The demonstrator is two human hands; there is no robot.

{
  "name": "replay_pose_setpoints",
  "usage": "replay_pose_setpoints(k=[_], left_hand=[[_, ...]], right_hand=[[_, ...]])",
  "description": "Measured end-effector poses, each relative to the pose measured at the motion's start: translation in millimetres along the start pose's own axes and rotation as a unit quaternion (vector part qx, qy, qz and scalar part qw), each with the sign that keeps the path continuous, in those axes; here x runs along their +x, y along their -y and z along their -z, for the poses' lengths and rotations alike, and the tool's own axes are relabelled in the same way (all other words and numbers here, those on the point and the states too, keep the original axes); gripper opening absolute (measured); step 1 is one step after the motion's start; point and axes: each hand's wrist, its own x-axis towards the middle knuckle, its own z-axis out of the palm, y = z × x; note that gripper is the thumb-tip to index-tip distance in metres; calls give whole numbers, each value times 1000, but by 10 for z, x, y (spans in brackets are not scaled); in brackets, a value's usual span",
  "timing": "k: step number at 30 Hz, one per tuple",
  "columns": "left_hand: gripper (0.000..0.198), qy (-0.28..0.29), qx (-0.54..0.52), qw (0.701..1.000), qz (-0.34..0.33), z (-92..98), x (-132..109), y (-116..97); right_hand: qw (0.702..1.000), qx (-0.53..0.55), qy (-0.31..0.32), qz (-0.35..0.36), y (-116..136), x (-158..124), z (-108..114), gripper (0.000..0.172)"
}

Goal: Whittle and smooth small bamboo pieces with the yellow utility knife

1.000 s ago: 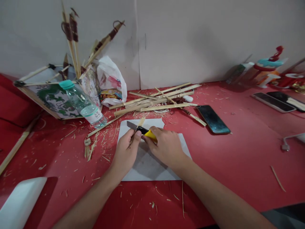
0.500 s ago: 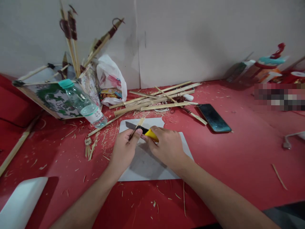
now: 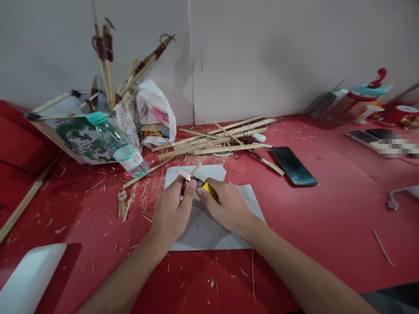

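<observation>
My right hand [image 3: 227, 203] is wrapped round a yellow and black utility knife [image 3: 207, 187], its blade pointing to the left and away from me. Close beside it, my left hand [image 3: 172, 207] pinches a short strip of bamboo [image 3: 195, 169], whose pale end sticks out past the fingers. The blade crosses the strip near my left thumb; whether the edge bites into it I cannot tell. Under both hands lies a sheet of white paper [image 3: 216, 235] with a torn top edge.
Split bamboo sticks [image 3: 212, 141] lie behind the paper among shavings. A water bottle [image 3: 127, 152] leans at the left, near a plastic bag [image 3: 157, 109] and a dragon-patterned lantern frame [image 3: 75, 135]. A phone [image 3: 293, 165] rests right of the sticks on the red table [image 3: 327, 226].
The knife blade has turned, so its flat now catches the light. My hands have shifted slightly, and the whole view has moved a little.
</observation>
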Motion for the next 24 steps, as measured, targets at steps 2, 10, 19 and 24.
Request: replay_pose_setpoints(k=[2,10,19,24], left_hand=[[36,-5,7,1000,-9,0,-1,3],[37,4,8,1000,-10,-24,-2,29],[43,22,-137,990,28,-73,-18,33],[46,27,-189,981,47,-114,1,39]], right_hand=[[1000,-5,9,6,-10,-6,2,38],[989,-134,-70,-8,-9,3,-13,33],[991,-129,8,32,-35,-13,12,33],[990,-137,13,34,-38,-19,11,35]])
